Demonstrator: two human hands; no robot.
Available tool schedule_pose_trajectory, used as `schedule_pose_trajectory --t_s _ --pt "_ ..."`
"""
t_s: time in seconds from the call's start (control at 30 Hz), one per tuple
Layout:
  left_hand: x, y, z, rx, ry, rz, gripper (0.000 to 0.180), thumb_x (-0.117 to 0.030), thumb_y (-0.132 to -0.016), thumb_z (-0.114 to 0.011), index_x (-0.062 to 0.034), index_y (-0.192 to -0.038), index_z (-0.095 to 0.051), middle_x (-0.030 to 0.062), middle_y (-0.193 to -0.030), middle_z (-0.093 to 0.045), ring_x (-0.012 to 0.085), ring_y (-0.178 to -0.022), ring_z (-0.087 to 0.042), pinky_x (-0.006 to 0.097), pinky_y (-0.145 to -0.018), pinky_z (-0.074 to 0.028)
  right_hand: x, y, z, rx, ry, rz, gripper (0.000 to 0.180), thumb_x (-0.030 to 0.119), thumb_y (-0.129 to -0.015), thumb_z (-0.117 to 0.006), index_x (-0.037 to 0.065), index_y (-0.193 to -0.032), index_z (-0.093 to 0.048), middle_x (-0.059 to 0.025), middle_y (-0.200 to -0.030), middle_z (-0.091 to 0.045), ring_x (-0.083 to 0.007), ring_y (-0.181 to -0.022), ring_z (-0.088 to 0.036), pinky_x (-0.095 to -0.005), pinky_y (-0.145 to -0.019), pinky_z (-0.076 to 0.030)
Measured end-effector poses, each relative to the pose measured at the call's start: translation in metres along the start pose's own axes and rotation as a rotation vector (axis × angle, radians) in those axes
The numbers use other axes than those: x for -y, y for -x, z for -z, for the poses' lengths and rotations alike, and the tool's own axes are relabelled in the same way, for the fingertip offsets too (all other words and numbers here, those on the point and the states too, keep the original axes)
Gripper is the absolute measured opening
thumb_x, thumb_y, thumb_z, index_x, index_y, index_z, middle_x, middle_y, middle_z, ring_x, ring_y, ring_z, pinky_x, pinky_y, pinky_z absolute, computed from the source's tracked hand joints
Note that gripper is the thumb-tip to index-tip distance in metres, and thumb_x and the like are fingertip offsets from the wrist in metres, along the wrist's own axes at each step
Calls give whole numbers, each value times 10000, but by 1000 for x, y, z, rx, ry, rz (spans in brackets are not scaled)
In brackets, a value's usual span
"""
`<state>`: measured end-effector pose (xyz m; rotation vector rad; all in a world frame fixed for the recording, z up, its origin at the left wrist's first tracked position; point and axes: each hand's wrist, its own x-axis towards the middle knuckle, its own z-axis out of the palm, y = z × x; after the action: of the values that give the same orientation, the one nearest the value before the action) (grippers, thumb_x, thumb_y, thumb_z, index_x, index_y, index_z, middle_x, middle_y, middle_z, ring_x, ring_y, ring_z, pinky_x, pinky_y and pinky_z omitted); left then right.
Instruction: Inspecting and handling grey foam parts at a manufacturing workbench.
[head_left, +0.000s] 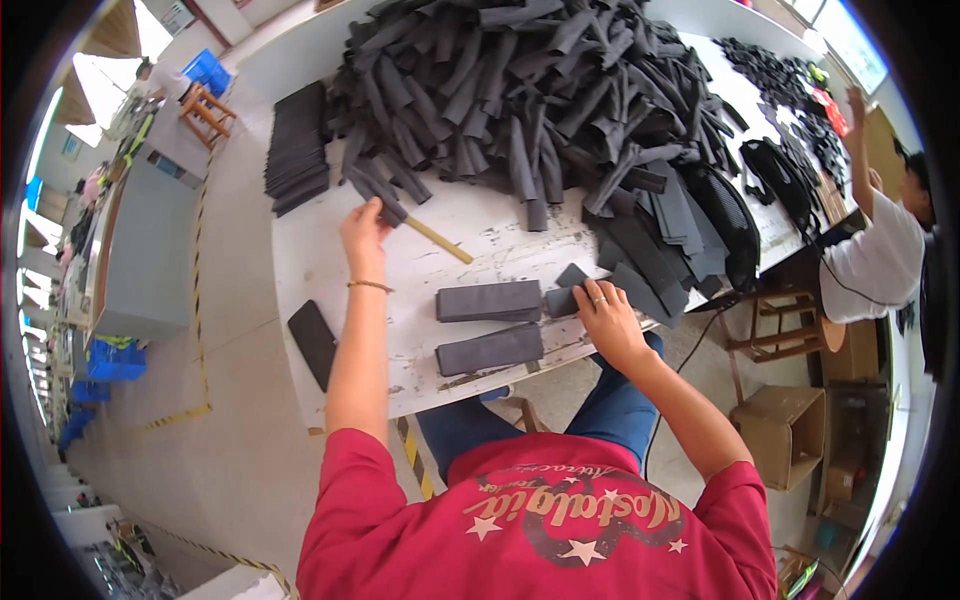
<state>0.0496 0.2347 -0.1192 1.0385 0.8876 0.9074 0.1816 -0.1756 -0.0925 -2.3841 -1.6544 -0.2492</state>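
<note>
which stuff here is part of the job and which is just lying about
Likely in the job:
left hand, pinching a dark piece
yellow strip projecting from it
right hand, on a grey piece
heap of dark pieces

Apparently just lying about:
black phone-like slab
cardboard box

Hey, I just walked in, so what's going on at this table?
A person is handling dark pieces with both hands. The left hand holds a dark strip, and a yellow stick seems to poke out of it. The right hand is on a small dark piece near the table's front edge. Two short stacks lie between the hands, and a big loose pile covers the back.
</note>
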Motion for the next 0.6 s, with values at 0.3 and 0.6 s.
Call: schedule_pose_trajectory --t_s 0.3,0.6 --pt "-32 102 -5 209 395 148 180 -32 -946 -523 98 -1070 -540 214 -1077 -641 309 -994 -656 402 -896 -552 -19 -19 -29 -174 -12 198 177 90 -761 -635 8 -905 -575 -113 -852 -579 -270 -812 -562 -388 -715 -481" --pt "-29 130 -13 278 623 370 173 -36 -867 -674 38 -1002 -595 130 -987 -649 251 -934 -655 389 -894 -569 3 -69 -1 -415 -594 -171 136 -15 -838 -604 -9 -904 -486 -145 -844 -615 -293 -822 -626 -371 -708 -498"
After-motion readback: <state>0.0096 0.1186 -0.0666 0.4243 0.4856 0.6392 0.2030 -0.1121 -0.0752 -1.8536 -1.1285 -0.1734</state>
